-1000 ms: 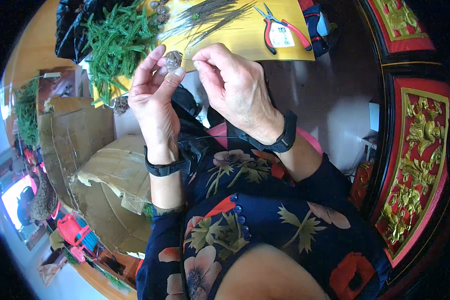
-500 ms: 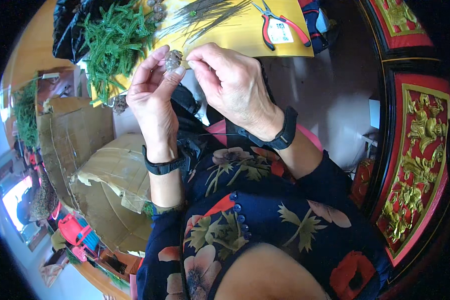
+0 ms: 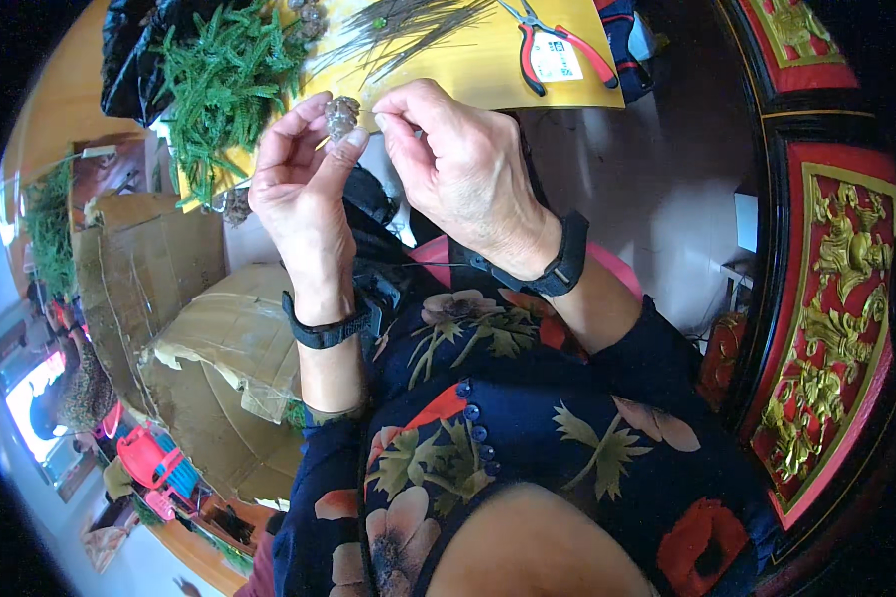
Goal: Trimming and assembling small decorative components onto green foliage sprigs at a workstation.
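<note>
A small brown-grey pinecone [image 3: 342,117] is pinched between the thumb and fingers of my left hand [image 3: 304,199], above the near edge of the yellow tabletop [image 3: 468,92]. Just to its right, my right hand [image 3: 473,169] has thumb and forefinger pressed together. The thin wire between those fingertips and the cone is barely visible now. Beyond both hands lies a loose bundle of thin dark wires [image 3: 413,35]. Pliers [image 3: 592,58] with red and black handles rest at the right of the table, jaws pointing away.
Green artificial fir sprigs [image 3: 224,85] are heaped at the table's left, beside a black plastic bag [image 3: 129,65]. More pinecones [image 3: 311,18] lie behind them. A torn cardboard box [image 3: 224,338] stands left of my arm. A red and gold carved panel [image 3: 846,259] rises at right.
The pinecone has tipped to a more upright position in my left fingers. The wire stretched toward my right fingertips shows less. Both hands have stayed nearly in place.
</note>
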`<state>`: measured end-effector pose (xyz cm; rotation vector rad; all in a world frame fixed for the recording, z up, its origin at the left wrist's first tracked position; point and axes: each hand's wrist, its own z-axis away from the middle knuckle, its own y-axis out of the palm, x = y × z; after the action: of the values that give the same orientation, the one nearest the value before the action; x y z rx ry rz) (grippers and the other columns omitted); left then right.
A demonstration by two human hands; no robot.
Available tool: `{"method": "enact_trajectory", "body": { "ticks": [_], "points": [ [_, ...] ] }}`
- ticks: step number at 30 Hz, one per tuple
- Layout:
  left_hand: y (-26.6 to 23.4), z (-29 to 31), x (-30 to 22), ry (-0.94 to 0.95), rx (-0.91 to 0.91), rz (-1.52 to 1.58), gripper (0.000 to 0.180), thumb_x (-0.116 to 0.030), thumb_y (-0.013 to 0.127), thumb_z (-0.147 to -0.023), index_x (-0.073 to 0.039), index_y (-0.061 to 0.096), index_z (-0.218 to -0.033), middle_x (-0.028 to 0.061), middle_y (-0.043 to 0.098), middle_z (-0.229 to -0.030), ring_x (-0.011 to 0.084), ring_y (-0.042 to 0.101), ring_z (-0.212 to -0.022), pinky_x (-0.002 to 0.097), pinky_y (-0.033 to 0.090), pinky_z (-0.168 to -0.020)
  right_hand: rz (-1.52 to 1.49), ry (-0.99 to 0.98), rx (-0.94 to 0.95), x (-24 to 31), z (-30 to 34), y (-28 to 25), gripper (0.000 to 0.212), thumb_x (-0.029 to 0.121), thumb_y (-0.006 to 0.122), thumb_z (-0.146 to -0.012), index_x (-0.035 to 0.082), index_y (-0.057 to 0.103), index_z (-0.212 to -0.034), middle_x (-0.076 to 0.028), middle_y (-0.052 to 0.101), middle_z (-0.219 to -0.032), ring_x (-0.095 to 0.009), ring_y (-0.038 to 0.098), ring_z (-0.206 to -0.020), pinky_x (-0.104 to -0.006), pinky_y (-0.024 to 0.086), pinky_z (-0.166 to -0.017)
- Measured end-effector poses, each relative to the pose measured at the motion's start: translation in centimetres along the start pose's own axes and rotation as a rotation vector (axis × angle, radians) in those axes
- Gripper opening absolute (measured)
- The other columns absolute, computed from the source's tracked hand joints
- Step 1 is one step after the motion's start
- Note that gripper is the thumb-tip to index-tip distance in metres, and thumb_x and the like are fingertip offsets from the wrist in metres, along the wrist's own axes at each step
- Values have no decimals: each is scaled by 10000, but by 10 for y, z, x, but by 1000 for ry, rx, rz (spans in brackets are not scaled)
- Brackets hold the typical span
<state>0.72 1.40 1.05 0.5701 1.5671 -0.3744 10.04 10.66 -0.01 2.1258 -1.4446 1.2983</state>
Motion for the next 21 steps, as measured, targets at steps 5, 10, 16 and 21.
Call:
{"method": "enact_trajectory", "body": {
  "ticks": [5, 10, 16, 21],
  "points": [
    [0, 0, -1, -152, 46, 172, 341, 89, 650, -739, 16, 574, -1063, 87, 622, -968, 154, 593, -923, 265, 511, -780, 50, 2, 6, 4, 1, -2, 113, -7, 611, -782, 36, 547, -865, -119, 575, -628, -258, 620, -569, -321, 478, -504],
    [6, 4, -9, -241, 110, 346, 252, 4, 595, -826, 3, 554, -1074, 114, 607, -1036, 170, 596, -927, 256, 509, -743, 128, -48, 28, 3, 1, -3, 122, -8, 607, -779, 40, 534, -865, -118, 578, -642, -272, 621, -588, -336, 483, -517],
    [-7, -3, -2, -323, 198, 392, 202, -72, 534, -891, -10, 536, -1083, 160, 566, -1141, 163, 594, -915, 233, 497, -722, 119, -64, 17, 2, 2, -1, 130, 1, 614, -780, 42, 532, -872, -115, 583, -661, -274, 616, -597, -338, 481, -518],
    [-10, -6, 4, -353, 226, 594, 214, -58, 534, -885, -7, 534, -1093, 164, 579, -1118, 161, 593, -916, 228, 493, -734, 123, -81, -16, 1, 4, 1, 130, 16, 620, -783, 44, 532, -874, -113, 585, -663, -269, 614, -596, -336, 481, -519]
  ]
}}
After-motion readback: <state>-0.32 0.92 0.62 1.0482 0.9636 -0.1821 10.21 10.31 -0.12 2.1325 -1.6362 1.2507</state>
